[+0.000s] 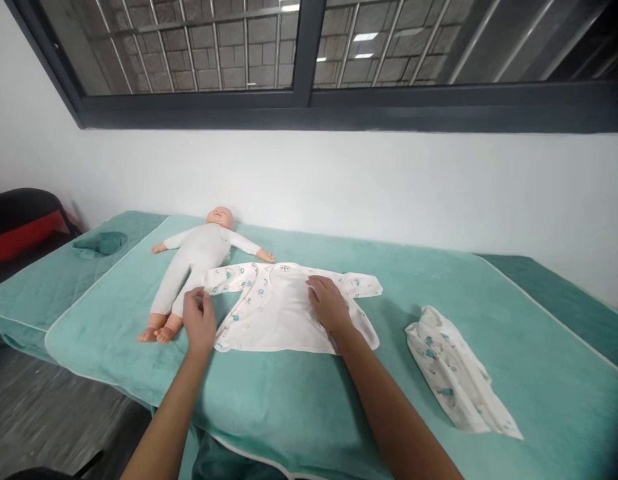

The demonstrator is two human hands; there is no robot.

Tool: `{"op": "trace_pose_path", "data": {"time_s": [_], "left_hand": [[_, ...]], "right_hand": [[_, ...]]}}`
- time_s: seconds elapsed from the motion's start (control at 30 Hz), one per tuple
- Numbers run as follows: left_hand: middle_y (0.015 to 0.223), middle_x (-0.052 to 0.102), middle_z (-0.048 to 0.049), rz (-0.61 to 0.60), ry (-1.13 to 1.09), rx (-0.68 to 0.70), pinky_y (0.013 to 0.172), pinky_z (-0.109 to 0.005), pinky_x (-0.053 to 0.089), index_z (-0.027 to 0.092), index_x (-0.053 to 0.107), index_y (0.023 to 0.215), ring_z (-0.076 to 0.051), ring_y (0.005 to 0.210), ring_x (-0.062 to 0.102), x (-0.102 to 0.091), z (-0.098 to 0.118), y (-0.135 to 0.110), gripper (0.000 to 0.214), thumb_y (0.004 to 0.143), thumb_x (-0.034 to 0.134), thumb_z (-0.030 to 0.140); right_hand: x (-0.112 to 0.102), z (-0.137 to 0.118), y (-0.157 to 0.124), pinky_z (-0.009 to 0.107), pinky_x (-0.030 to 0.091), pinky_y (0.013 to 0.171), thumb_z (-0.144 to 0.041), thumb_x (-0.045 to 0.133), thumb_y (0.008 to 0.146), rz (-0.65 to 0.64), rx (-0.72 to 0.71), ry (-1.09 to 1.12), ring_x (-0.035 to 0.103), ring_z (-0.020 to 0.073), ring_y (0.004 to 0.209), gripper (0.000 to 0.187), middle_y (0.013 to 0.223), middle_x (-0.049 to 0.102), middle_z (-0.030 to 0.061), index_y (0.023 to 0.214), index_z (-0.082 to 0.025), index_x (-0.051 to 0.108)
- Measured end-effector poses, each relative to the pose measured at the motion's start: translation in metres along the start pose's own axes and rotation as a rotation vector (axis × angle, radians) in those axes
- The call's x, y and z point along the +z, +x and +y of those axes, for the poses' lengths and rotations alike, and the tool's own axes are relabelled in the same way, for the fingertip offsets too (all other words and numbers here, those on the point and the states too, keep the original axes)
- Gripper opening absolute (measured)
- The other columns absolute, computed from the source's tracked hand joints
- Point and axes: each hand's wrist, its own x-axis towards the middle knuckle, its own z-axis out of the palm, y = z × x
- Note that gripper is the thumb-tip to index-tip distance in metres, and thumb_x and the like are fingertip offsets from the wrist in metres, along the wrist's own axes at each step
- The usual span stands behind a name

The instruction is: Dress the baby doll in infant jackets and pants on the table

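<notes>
**Green bed against white wall, shirt spread flat**

Window above the bed's far edge. Shirt lies mid-bed, between far and near edges, sleeves out. My left hand is at the left cuff, fingers curled narrow; can't tell if cloth is pinched. My right hand rests palm down on the shirt front, fingers extended, nothing gripped. Doll on its back left of the shirt, head by the far edge. Bundled printed cloth sits apart, toward the bed's right edge.
</notes>
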Motion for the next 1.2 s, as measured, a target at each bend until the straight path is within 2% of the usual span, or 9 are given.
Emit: {"op": "trace_pose_path", "data": {"time_s": [0.1, 0.27, 0.47, 0.67, 0.77, 0.83, 0.93, 1.03, 1.2], "left_hand": [[0.079, 0.063, -0.0010, -0.222, 0.088, 0.037, 0.069, -0.030, 0.049, 0.019, 0.064, 0.107, -0.017, 0.069, 0.059, -0.004, 0.000, -0.006, 0.029, 0.096, 0.050, 0.042], [0.107, 0.070, -0.0071, -0.552, 0.185, 0.207, 0.091, -0.039, 0.050, 0.021, 0.067, 0.107, -0.023, 0.100, 0.064, -0.020, 0.006, -0.032, 0.024, 0.095, 0.054, 0.037], [0.140, 0.056, -0.0098, -0.508, 0.334, 0.377, 0.108, -0.049, 0.044, 0.025, 0.062, 0.128, -0.029, 0.130, 0.053, -0.035, 0.006, -0.061, 0.042, 0.086, 0.067, 0.028], [0.126, 0.062, -0.0101, -0.414, 0.379, 0.351, 0.101, -0.047, 0.048, 0.023, 0.068, 0.118, -0.028, 0.118, 0.059, -0.031, 0.008, -0.067, 0.029, 0.092, 0.060, 0.030], [0.111, 0.067, -0.0085, -0.372, 0.327, 0.236, 0.094, -0.045, 0.050, 0.022, 0.070, 0.103, -0.027, 0.106, 0.063, -0.030, 0.007, -0.067, 0.021, 0.095, 0.056, 0.035], [0.102, 0.070, -0.0074, -0.306, 0.260, 0.067, 0.089, -0.043, 0.052, 0.021, 0.068, 0.100, -0.025, 0.097, 0.065, -0.030, 0.006, -0.066, 0.024, 0.097, 0.052, 0.039], [0.108, 0.069, -0.0090, -0.127, 0.148, -0.094, 0.088, -0.041, 0.054, 0.019, 0.062, 0.112, -0.024, 0.098, 0.066, -0.031, 0.004, -0.065, 0.029, 0.098, 0.051, 0.043], [0.121, 0.063, -0.0120, -0.018, 0.157, 0.029, 0.096, -0.043, 0.051, 0.019, 0.058, 0.119, -0.025, 0.114, 0.061, -0.032, 0.002, -0.067, 0.030, 0.097, 0.054, 0.039], [0.117, 0.067, -0.0086, -0.254, 0.364, 0.320, 0.100, -0.049, 0.046, 0.022, 0.065, 0.111, -0.027, 0.114, 0.059, -0.029, -0.002, -0.068, 0.019, 0.094, 0.059, 0.029]], "right_hand": [[-0.003, -0.013, 0.001, 0.042, 0.045, 0.106, -0.023, 0.037, 0.098, -0.059, -0.023, 0.035, 0.057, 0.0254, 0.120, 0.033, 0.120, 0.068, 0.0094, 0.115, -0.022, 0.065], [0.013, -0.054, 0.026, 0.037, 0.049, 0.093, -0.033, 0.048, 0.096, -0.318, 0.144, 0.156, 0.064, 0.0239, 0.108, 0.040, 0.118, 0.070, 0.0072, 0.135, -0.023, 0.054], [0.054, -0.091, 0.061, 0.038, 0.047, 0.090, -0.041, 0.060, 0.089, -0.430, 0.335, 0.259, 0.064, 0.0280, 0.106, 0.053, 0.113, 0.069, 0.0109, 0.136, -0.018, 0.052], [0.060, -0.079, 0.049, 0.034, 0.050, 0.076, -0.044, 0.064, 0.083, -0.360, 0.408, 0.804, 0.062, 0.0201, 0.080, 0.042, 0.085, 0.064, -0.0002, 0.121, -0.025, 0.062], [0.053, -0.080, 0.049, 0.035, 0.052, 0.079, -0.046, 0.066, 0.082, -0.318, 0.475, 1.077, 0.066, 0.0209, 0.086, 0.043, 0.091, 0.068, 0.0024, 0.119, -0.024, 0.063], [0.050, -0.083, 0.052, 0.040, 0.052, 0.091, -0.044, 0.068, 0.083, -0.325, 0.395, 1.223, 0.067, 0.0243, 0.106, 0.048, 0.111, 0.071, 0.0063, 0.127, -0.026, 0.060], [0.053, -0.088, 0.053, 0.046, 0.042, 0.112, -0.042, 0.070, 0.084, -0.426, 0.161, 1.293, 0.049, 0.0256, 0.140, 0.058, 0.146, 0.057, 0.0058, 0.139, -0.033, 0.054], [0.062, -0.092, 0.049, 0.048, 0.030, 0.122, -0.041, 0.066, 0.087, -0.485, 0.034, 1.062, 0.031, 0.0242, 0.152, 0.057, 0.160, 0.042, 0.0038, 0.142, -0.033, 0.053], [0.069, -0.100, 0.043, 0.050, 0.014, 0.127, -0.041, 0.052, 0.096, -0.490, -0.207, 0.586, 0.018, 0.0224, 0.157, 0.055, 0.162, 0.039, 0.0047, 0.150, -0.029, 0.047]]}}
